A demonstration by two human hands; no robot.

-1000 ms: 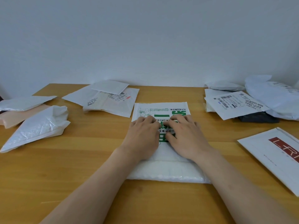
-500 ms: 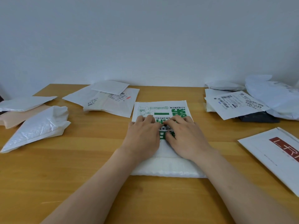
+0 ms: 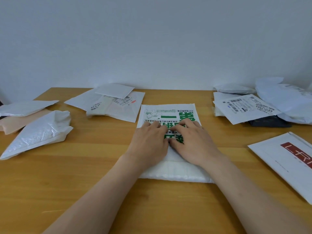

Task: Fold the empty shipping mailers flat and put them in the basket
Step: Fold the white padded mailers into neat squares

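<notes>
A white bubble mailer with green print lies flat in the middle of the wooden table, its near end plain white. My left hand and my right hand press on its middle side by side, palms down, fingers straight and touching at the centre. Other mailers lie around: a crumpled bubble mailer at the left and a white mailer with a red logo at the right. No basket shows in this view.
A pile of flat white mailers lies at the back left. A peach mailer under a white one sits at the far left. Labelled mailers and bags are heaped at the back right over a dark item. A wall stands behind.
The green-print mailer has slid a little away from me under both hands. The hands kept their flat pressing pose.
</notes>
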